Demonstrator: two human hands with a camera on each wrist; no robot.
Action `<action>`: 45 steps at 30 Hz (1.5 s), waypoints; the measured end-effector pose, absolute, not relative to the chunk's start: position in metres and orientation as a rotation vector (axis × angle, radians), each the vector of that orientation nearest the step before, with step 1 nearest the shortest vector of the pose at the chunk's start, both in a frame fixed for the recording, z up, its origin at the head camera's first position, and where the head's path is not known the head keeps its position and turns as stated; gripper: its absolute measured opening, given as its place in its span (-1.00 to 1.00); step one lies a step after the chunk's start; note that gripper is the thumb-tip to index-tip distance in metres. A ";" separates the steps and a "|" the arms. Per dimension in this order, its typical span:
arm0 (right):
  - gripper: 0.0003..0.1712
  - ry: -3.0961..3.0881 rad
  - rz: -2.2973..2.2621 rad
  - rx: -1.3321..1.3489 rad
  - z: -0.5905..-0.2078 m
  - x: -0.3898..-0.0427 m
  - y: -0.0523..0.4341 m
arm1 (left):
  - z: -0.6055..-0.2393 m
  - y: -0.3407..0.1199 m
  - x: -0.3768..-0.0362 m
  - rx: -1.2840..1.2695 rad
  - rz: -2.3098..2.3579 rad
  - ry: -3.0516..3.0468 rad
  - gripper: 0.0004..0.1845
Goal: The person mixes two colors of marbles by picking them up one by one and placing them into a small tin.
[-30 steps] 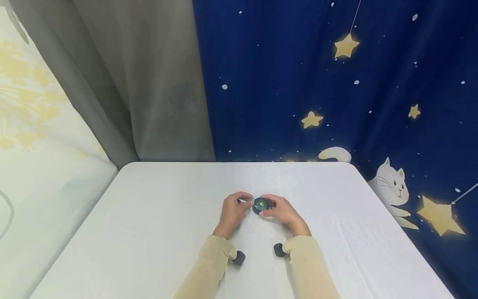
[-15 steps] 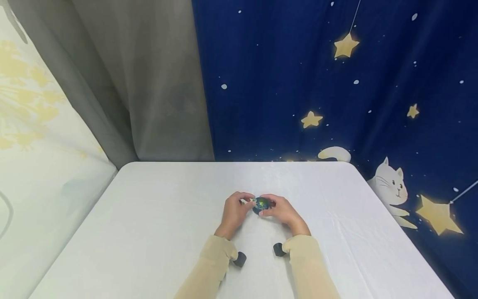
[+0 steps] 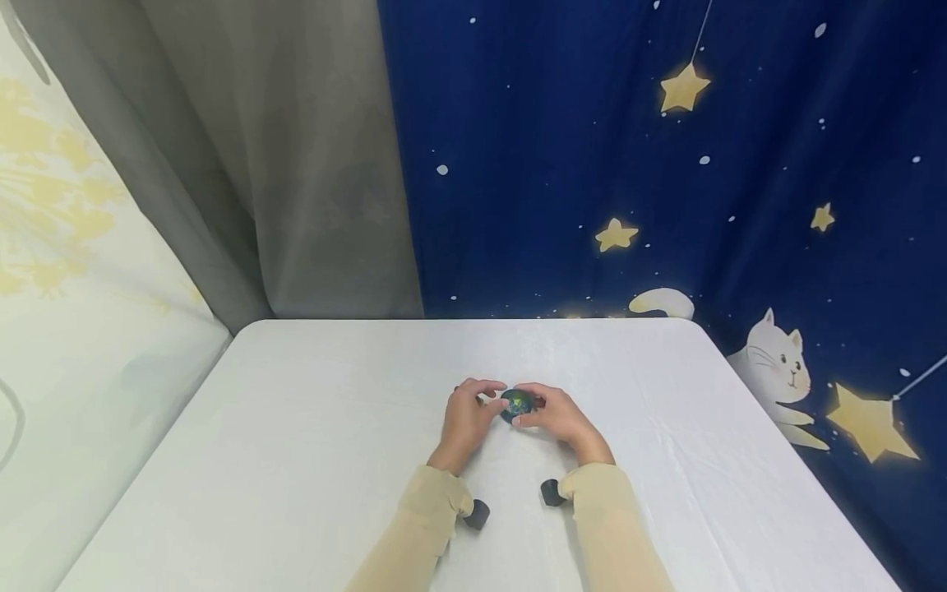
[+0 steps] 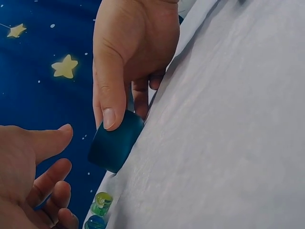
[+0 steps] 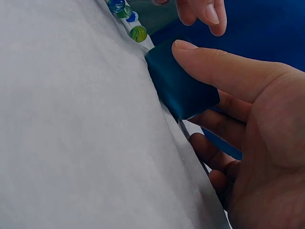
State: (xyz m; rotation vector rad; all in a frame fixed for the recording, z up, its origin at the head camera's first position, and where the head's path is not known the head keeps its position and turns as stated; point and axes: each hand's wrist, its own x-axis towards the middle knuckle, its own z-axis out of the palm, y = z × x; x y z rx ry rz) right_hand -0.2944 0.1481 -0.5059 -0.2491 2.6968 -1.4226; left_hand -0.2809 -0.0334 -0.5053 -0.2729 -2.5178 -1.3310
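Now the right hand (image 3: 558,417) grips the blue container (image 3: 517,404); left hand (image 3: 466,413) loosely curled beside it.

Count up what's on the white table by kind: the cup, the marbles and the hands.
Teal cup: 1
Glass marbles: 4 showing in the right wrist view, green and blue; more may be hidden
Hands: 2, the left hand and the right hand, which grips the cup
Total: 7
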 end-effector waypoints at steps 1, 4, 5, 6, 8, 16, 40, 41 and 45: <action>-0.36 2.694 -1.424 -0.247 -0.506 -0.295 0.148 | -0.505 -0.034 -0.281 -0.274 -1.338 -2.514 -0.76; -0.36 2.690 -1.426 -0.239 -0.505 -0.295 0.148 | -0.503 -0.035 -0.280 -0.271 -1.364 -2.498 -0.77; -0.36 2.689 -1.425 -0.242 -0.505 -0.295 0.148 | -0.502 -0.036 -0.280 -0.266 -1.368 -2.497 -0.78; -0.36 2.689 -1.423 -0.245 -0.505 -0.295 0.148 | -0.502 -0.036 -0.280 -0.259 -1.371 -2.497 -0.78; -0.36 2.695 -1.415 -0.249 -0.505 -0.295 0.148 | -0.502 -0.038 -0.281 -0.243 -1.370 -2.497 -0.79; -0.35 2.704 -1.399 -0.233 -0.505 -0.294 0.148 | -0.501 -0.047 -0.286 -0.172 -1.338 -2.533 -0.78; -0.33 2.699 -1.384 -0.181 -0.504 -0.295 0.145 | -0.497 -0.080 -0.294 -0.213 -1.344 -2.628 -0.75; -0.33 2.698 -1.385 -0.180 -0.504 -0.295 0.145 | -0.497 -0.081 -0.294 -0.209 -1.344 -2.646 -0.75; -0.33 2.698 -1.385 -0.184 -0.504 -0.295 0.145 | -0.495 -0.087 -0.293 -0.211 -1.337 -2.718 -0.77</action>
